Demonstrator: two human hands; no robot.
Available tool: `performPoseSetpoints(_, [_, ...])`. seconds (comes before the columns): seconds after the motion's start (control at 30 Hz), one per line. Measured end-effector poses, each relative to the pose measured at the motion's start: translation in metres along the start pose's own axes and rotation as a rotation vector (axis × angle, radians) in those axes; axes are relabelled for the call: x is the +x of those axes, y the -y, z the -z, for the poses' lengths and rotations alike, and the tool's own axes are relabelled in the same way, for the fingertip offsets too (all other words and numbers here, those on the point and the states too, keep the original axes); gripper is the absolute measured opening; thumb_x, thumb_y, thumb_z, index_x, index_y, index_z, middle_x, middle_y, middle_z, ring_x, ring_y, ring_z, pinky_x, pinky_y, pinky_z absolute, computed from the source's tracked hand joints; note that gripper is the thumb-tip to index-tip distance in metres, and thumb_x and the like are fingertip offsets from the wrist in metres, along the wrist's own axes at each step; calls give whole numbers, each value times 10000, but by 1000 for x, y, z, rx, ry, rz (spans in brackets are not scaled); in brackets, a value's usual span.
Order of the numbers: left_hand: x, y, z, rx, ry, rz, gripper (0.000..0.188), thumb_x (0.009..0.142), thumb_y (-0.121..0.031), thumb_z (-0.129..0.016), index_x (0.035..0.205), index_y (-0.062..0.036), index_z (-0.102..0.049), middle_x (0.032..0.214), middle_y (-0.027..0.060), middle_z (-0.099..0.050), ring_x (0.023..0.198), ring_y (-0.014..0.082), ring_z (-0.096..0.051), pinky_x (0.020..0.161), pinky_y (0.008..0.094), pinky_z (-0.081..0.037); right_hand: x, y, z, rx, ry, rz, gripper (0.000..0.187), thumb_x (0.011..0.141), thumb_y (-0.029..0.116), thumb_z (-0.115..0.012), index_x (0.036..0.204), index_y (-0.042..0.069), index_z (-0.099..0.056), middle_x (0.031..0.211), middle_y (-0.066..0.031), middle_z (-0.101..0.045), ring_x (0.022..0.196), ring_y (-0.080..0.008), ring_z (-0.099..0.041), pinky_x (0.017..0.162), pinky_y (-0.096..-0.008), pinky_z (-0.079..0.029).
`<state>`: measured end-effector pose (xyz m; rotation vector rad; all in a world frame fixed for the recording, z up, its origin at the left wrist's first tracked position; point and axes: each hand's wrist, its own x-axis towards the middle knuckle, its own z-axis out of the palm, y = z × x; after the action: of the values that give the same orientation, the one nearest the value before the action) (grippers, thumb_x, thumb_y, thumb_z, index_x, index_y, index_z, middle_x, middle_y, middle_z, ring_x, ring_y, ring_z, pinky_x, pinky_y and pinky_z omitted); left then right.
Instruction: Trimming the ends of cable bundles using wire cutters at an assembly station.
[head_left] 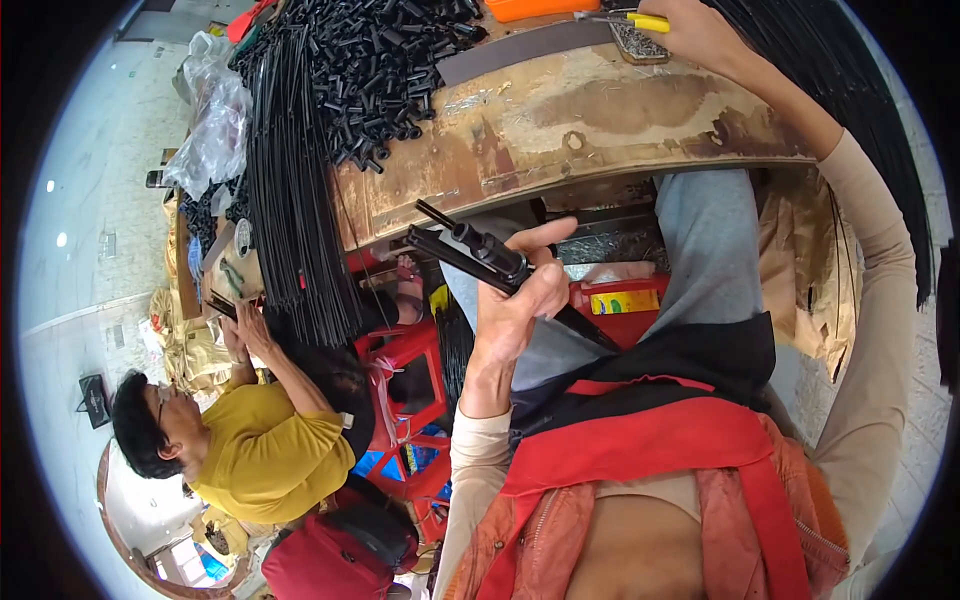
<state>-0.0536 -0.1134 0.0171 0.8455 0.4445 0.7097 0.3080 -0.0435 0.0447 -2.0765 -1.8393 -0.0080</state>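
My left hand (520,315) is closed around a black umbrella frame (490,258), a bundle of thin rods with a plastic collar, held tilted above my lap. Its upper end points up and left towards the table edge; the lower end passes behind my wrist. My index finger sticks out to the right. At the far right of the table, my right hand (690,35) grips pliers with yellow handles (648,22). Their jaws point left, over a small tray of tiny metal pieces (640,50).
On the worn wooden table (570,110) lie a pile of black plastic tube fittings (375,70), long black rods (285,190), a grey strip (530,52) and an orange container (535,8). A red stool (410,400) stands left. A co-worker in yellow (265,440) handles dark parts there.
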Motion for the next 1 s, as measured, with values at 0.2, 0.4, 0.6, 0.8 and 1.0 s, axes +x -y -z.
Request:
performPoseSetpoints(0.2, [-13, 3, -20, 147, -129, -36, 109, 917, -12, -576, 949, 79, -628, 570, -11, -464, 473, 59, -376, 442, 231, -294, 9, -24, -13, 487, -182, 250, 223, 763, 195, -622, 913, 53, -704, 823, -198, -674, 807, -376, -655, 703, -452, -506])
performPoseSetpoints(0.4, [-24, 14, -21, 159, -32, -105, 185, 897, -56, -648, 1048, 50, -627, 578, -18, -470, 485, 64, -405, 445, 228, -314, -9, -7, 0, 149, -126, -80, 219, 808, 237, -633, 867, 35, -692, 801, -196, -672, 749, -349, -658, 664, -435, -503])
performPoseSetpoints(0.6, [-27, 11, -40, 179, -49, -222, 1033, 806, -811, -321, 1375, 47, -399, 547, -30, -344, 453, 73, -301, 432, 235, -269, -143, 124, 24, 1234, 279, -56, 195, 932, 227, -605, 930, 31, -611, 812, -38, -638, 662, -105, -628, 582, -240, -476])
performPoseSetpoints(0.8, [-23, 14, -37, 261, 72, -126, 1039, 872, -788, -204, 1331, 116, -429, 575, -36, -412, 511, 60, -358, 485, 221, -299, -202, 167, 10, 1470, 243, -62, 104, 921, 65, -615, 988, -10, -592, 873, -59, -625, 752, -117, -612, 656, -240, -472])
performPoseSetpoints(1.0, [-22, 18, -37, 262, 96, -117, 1047, 883, -778, -172, 1317, 135, -441, 576, -39, -428, 535, 58, -395, 501, 216, -321, -200, 172, 15, 1580, 259, -113, 88, 917, 27, -607, 985, -27, -592, 947, -82, -610, 763, -103, -567, 679, -250, -471])
